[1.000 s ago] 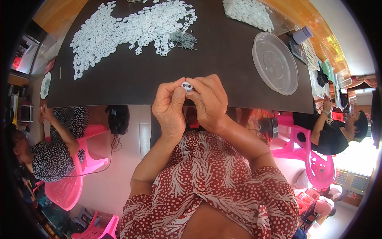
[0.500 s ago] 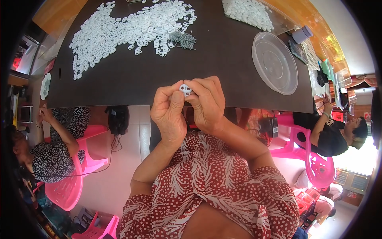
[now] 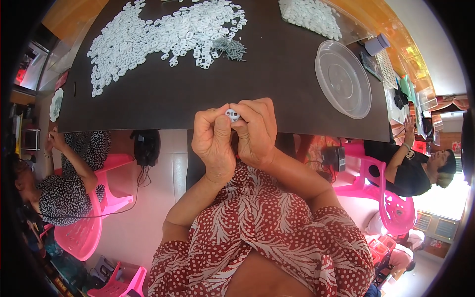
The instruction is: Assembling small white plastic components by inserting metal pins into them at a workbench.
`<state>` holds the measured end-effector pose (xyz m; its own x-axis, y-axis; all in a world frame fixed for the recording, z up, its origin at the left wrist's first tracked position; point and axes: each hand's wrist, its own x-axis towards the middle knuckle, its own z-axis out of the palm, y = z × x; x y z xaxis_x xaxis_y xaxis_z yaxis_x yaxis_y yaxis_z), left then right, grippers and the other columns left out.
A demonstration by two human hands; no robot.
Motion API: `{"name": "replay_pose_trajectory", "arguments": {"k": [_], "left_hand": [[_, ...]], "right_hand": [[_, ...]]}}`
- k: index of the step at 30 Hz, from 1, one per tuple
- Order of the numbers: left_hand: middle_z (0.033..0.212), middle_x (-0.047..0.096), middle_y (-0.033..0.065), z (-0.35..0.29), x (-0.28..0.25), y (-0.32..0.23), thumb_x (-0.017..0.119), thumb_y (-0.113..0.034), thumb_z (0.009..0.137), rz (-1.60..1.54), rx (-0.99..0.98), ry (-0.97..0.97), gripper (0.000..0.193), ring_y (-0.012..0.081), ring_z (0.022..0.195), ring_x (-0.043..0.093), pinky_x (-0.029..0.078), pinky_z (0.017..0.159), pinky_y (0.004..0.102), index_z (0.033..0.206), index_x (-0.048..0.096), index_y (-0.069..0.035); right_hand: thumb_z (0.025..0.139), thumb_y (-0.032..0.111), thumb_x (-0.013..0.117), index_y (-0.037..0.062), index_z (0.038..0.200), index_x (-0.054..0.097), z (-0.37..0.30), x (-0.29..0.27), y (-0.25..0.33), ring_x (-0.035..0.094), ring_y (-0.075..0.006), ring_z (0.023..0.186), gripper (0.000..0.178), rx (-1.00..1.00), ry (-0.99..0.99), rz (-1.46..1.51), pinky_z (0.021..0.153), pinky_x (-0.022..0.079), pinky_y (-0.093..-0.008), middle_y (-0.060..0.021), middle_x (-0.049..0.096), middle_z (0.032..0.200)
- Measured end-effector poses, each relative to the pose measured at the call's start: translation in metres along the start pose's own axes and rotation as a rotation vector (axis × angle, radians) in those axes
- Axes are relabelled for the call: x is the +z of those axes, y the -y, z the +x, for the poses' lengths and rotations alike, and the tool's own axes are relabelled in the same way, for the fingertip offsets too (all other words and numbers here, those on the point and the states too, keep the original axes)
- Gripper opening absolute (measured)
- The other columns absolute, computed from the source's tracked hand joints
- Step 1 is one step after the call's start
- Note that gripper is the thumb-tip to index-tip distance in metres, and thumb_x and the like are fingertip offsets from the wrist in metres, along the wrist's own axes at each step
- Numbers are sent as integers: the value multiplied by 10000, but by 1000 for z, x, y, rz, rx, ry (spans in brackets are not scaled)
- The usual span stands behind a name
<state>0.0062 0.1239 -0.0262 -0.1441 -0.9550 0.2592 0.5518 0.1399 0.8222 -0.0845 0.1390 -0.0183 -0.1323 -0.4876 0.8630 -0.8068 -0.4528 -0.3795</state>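
Note:
A small white plastic piece with several holes (image 3: 232,115) is pinched between my two hands, just above the table's near edge. My left hand (image 3: 213,141) is closed, its thumb and forefinger pressed on the piece's left side. My right hand (image 3: 257,132) grips the other side with thumb and forefinger, the remaining fingers curled. The fingertips cover part of the piece. Farther off on the dark table (image 3: 198,94) lies a wide heap of similar white plastic pieces (image 3: 163,37). A small pile of grey pins (image 3: 231,49) touches its right edge.
A round clear plastic lid (image 3: 343,79) lies on the table's right side. Behind it stands a clear bin of white pieces (image 3: 311,17), near a purple cup (image 3: 377,44). People sit at left (image 3: 62,198) and right (image 3: 413,171) on pink chairs.
Both hands have shifted very slightly, and the white piece is tilted a little and more covered by my fingers. It stays pinched between both hands.

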Motion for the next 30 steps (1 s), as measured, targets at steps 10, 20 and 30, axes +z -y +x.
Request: {"name": "replay_pose_trajectory", "arguments": {"k": [10, 20, 30], "left_hand": [[908, 531, 25, -4, -1, 2, 512, -158, 948, 73, 53, 12, 153, 74, 829, 485, 419, 767, 224, 986, 528, -11], [897, 518, 18, 0, -2, 2, 512, -175, 949, 113, 79, -17, 152, 69, 813, 469, 410, 759, 220, 963, 517, -24], [791, 600, 85, 29, -18, -13, 582, -26, 864, 482, 66, 84, 163, 153, 712, 569, 452, 636, 266, 1021, 626, -17]], "right_hand": [[663, -13, 672, -31, 959, 569, -3, 4, 3, 484, -254, 696, 313, 8, -2, 15, 571, 416, -323, -122, 541, 830], [646, -24, 678, -22, 942, 568, 0, 8, 0, 480, -251, 691, 316, -3, 12, 56, 573, 408, -319, -113, 538, 814], [711, -62, 657, 12, 876, 626, 16, -7, -9, 561, -226, 698, 184, 324, 150, 192, 606, 452, -310, -102, 612, 814]]}}
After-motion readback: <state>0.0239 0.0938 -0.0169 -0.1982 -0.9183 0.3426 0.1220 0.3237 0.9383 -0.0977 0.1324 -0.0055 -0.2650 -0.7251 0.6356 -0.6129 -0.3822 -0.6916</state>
